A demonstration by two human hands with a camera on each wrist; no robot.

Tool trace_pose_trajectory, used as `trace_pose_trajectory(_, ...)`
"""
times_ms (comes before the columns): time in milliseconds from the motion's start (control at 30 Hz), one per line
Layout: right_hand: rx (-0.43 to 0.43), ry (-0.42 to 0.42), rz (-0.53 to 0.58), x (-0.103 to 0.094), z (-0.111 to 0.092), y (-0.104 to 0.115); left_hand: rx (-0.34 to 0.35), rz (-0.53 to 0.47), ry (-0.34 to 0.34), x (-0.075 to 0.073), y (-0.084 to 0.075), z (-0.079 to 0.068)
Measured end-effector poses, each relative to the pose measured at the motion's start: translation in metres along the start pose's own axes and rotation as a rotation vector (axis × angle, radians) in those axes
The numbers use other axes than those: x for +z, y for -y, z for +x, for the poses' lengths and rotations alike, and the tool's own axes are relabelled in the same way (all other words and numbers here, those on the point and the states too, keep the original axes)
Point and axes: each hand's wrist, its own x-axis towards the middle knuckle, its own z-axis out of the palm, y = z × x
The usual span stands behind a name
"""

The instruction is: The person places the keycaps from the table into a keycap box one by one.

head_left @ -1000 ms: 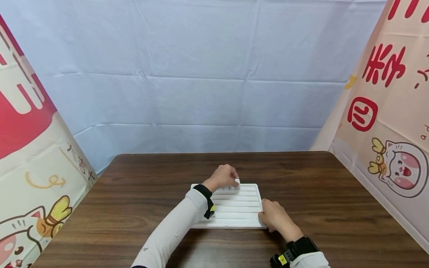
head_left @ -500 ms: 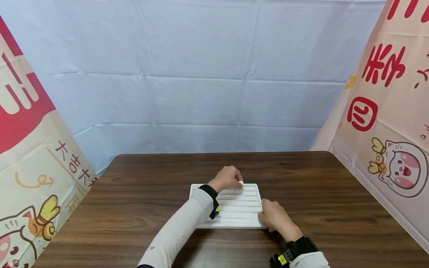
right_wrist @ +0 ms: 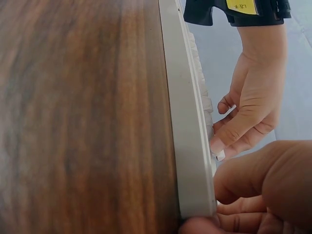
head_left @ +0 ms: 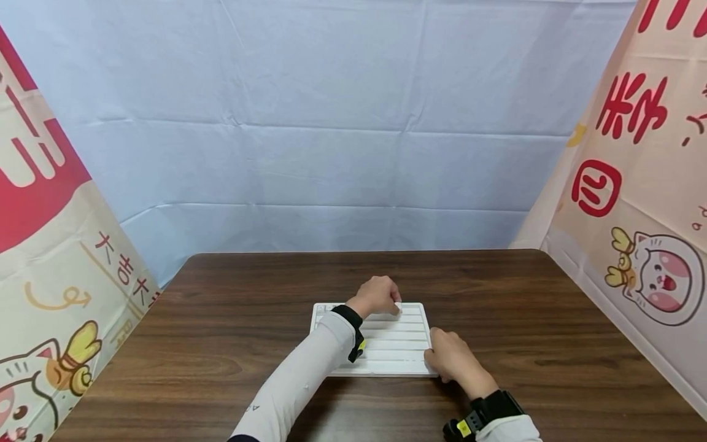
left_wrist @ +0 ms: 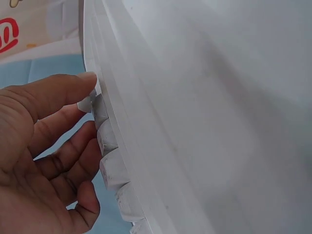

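Observation:
A white ridged tray lies on the table with slots running across it. Small white block-like pieces stand side by side in its far slot. At the end of that row my left hand pinches another small white piece between thumb and index finger, its other fingers loosely curled. In the right wrist view the held piece is partly hidden by the fingertips. My right hand grips the tray's right edge near the front corner, thumb on top and fingers at the side.
The tray rests on a dark wooden table. A pale blue cloth hangs behind it. Printed cloths with cartoon cats stand at the left and right. Each wrist wears a black strap.
My left hand has moved slightly right along the far slot and lowered the small white piece toward the tray. The right hand stays on the tray's edge.

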Motion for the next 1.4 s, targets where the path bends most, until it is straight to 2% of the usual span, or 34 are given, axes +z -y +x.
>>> trace_pose_trajectory(400, -0.005, -0.014, -0.002, 0.0009, 0.0005, -0.0005, 0.017, 0.02, -0.009, 0.0034, 0.0012, 0.0035)
trace_pose_trajectory(767, -0.008, -0.006, -0.002, 0.0002, -0.0004, -0.0005, 0.0, 0.04, -0.013, 0.0039, -0.0017, 0.0023)
trace_pose_trajectory(1167, -0.006, -0.003, 0.003, -0.0001, -0.0002, -0.0001, 0.029, 0.065, -0.007, 0.0012, -0.0029, 0.0004)
trace_pose_trajectory(1400, -0.007, -0.006, 0.004, -0.0001, -0.0007, -0.0006, 0.013, 0.071, -0.003, 0.0025, -0.0046, -0.0009)
